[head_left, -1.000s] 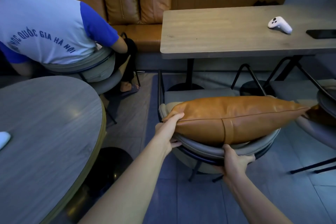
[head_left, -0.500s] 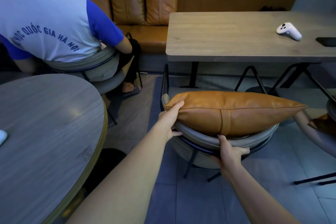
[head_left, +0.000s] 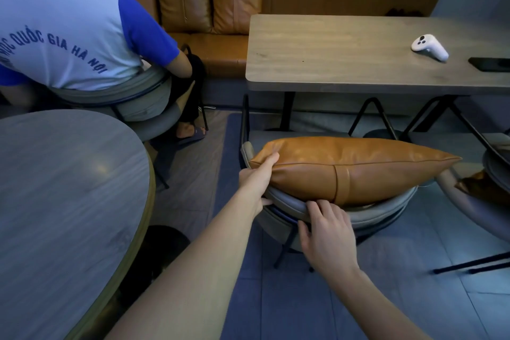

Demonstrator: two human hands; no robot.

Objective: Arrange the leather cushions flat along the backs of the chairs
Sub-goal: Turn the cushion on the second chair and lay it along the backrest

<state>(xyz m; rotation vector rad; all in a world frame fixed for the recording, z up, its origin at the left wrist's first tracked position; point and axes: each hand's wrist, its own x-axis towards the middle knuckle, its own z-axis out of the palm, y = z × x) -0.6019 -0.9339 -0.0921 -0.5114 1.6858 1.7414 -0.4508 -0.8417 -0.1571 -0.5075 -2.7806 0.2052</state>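
We see the tan leather cushion (head_left: 350,167) lying lengthwise on top of the curved grey backrest of the chair (head_left: 367,208), its seam and centre strap facing us and its right corner sticking out past the backrest's end. Our left hand (head_left: 255,182) has its grip closed on the cushion's left end, thumb on top near the corner. Our right hand (head_left: 327,232) rests on the backrest rim just under the cushion's lower edge, fingers curled over the padding and touching the leather; its grip holds the chair back, not the cushion. Beyond the chair stands a rectangular tabletop (head_left: 345,55) carrying a white controller (head_left: 429,47) and a dark phone (head_left: 489,63). At our left is a round tabletop (head_left: 63,188), and behind it a seated person (head_left: 69,30) in a white and blue shirt. More tan cushions (head_left: 209,0) stand along the bench at the wall.
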